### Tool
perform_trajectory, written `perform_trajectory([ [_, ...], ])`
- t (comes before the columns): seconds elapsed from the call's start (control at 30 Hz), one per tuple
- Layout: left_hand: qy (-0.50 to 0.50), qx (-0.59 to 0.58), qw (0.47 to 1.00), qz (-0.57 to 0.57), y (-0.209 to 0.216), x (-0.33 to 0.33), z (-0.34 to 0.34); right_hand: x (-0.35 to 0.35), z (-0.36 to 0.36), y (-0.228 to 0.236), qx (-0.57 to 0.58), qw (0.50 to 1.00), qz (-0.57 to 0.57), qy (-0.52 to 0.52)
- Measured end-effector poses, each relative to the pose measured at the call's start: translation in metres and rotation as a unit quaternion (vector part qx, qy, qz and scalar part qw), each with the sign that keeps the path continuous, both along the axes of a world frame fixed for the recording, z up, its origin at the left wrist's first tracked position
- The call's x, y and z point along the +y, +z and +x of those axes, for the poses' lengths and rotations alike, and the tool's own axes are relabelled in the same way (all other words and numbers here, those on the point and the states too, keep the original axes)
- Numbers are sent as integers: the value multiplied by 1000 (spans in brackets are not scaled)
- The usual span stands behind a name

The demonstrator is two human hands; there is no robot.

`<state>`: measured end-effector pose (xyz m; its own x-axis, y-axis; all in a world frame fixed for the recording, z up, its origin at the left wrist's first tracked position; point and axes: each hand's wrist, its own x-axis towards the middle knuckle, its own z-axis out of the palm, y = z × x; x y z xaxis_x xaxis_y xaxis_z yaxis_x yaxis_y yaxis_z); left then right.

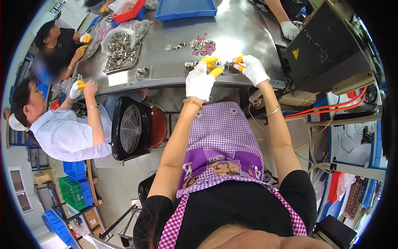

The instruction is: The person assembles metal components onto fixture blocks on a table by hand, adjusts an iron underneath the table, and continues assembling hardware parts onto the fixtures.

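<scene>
White gloves with yellow fingertips cover both my hands at the near edge of the metal table. My left hand point(200, 81) is bent around a small metal piece at a bench fixture point(190, 64); what lies between its fingertips is too small to make out. Facing it, my right hand point(253, 71) pinches a small metal part point(229, 63) between thumb and fingers. Just beyond my hands lies a loose pile of small parts with pink rings point(203, 46). Several flat metal pieces point(175, 47) lie to its left.
A metal tray point(124, 66) heaped with metal parts stands left, near a second fixture point(144, 73). A blue tray point(185, 11) lies at the far side. A dark machine point(327, 47) rises at right. A seated co-worker point(70, 128) and a black-backed chair point(132, 128) are left.
</scene>
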<state>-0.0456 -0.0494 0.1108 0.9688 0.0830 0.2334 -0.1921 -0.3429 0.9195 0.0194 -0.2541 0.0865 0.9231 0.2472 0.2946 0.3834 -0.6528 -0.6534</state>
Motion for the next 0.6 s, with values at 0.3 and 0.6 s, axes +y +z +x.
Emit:
perform_trajectory([
  [0.3,28,47,982,179,33,-22,32,-3,8,12,111,993,23,26],
  [0.6,27,-72,855,514,-6,-47,69,-11,16,-26,28,999,15,16],
])
